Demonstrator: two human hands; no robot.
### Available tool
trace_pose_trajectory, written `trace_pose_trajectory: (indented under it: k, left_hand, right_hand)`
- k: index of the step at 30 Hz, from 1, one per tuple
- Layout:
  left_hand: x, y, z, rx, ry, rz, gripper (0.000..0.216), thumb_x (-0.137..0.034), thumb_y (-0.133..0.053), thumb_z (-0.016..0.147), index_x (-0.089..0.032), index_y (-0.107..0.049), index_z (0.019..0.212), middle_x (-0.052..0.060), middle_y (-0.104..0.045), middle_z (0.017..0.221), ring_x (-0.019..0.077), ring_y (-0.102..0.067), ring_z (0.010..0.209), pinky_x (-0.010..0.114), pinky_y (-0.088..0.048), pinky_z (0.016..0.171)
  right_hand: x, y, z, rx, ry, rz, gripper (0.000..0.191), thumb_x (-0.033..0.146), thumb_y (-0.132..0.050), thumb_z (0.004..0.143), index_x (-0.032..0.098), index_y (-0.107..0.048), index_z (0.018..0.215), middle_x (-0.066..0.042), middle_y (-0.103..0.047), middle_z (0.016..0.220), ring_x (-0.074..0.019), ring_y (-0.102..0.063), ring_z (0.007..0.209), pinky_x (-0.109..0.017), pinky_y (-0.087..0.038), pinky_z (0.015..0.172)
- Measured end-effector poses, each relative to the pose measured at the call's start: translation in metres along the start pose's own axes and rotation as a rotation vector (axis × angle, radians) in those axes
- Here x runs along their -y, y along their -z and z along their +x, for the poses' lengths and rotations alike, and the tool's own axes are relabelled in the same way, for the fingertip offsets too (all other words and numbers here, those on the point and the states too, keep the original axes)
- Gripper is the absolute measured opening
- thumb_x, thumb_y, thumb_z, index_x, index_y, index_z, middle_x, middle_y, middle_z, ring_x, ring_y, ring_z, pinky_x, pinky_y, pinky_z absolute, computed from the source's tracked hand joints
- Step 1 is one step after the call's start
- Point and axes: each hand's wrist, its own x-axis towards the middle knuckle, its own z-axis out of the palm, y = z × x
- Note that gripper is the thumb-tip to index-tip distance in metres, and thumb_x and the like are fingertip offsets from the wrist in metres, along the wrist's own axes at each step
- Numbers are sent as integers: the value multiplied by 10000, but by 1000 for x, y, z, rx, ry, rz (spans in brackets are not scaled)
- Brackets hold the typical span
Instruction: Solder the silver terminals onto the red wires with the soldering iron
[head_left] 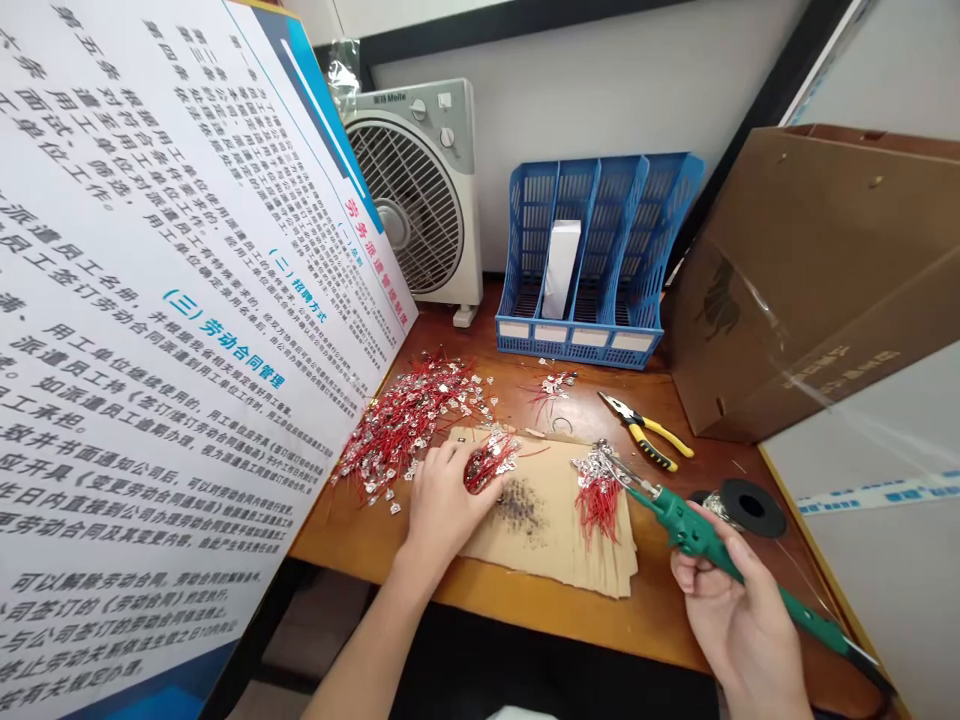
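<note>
My left hand (448, 500) curls round a bunch of short red wires with small metal tabs (491, 462), thumb and fingers on either side of it, over the left of a cardboard sheet (480, 545). In my right hand (739, 590) is a green soldering iron (694, 530), its tip pointing left and away from me. That tip lies at a second cluster of metal tabs (598, 465), whose red wires hang towards me on the cardboard's right side. Dark scorch specks (521, 508) mark the cardboard between the two bunches.
A large heap of red wires (409, 420) lies at the left, a small pile (555, 385) behind. Yellow-handled pliers (649, 435) and a black wire spool (754, 507) are on the right. A fan (420, 200), blue file rack (585, 335), brown box (817, 280) and printed board (247, 300) surround the desk.
</note>
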Motion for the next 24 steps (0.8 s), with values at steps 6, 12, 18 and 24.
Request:
trace_pose_trajectory:
  k: [6, 12, 18, 24]
  left_hand:
    - [2, -5, 11, 54, -23, 9, 163, -201, -794, 1040, -267, -894, 1151, 68, -849, 1123, 319, -765, 1058, 449, -571, 948]
    - [2, -4, 11, 18, -129, -11, 284, -244, -794, 1036, -254, -842, 1316, 86, -820, 1186, 311, -740, 1095, 438, -551, 958]
    - [-31, -13, 35, 184, -205, 48, 120, -246, -779, 1055, -244, -899, 1059, 97, -811, 1028, 320, -721, 1076, 448, -508, 964]
    - [-49, -26, 67, 301, -244, 40, 126, -226, -805, 1010, -212, -875, 906, 119, -818, 979, 339, -738, 1046, 473, -518, 1004]
  right_hand:
    - [-2, 1, 1, 39, 22, 9, 594, 564, -1080, 630, 225, -929, 1094, -42, -772, 813, -151, -601, 601, -244, -507, 460]
    - [-7, 7, 5, 84, 58, -9, 518, 532, -1022, 740, 228, -918, 1146, -49, -781, 847, -158, -609, 615, -253, -499, 471]
    - [-8, 14, 12, 132, 27, -11, 510, 544, -1005, 759, 233, -910, 1151, -37, -766, 833, -157, -604, 613, -263, -496, 490]
    - [-2, 2, 4, 20, 17, 52, 521, 541, -1019, 701, 218, -916, 1096, -45, -783, 855, -136, -580, 613, -229, -476, 481]
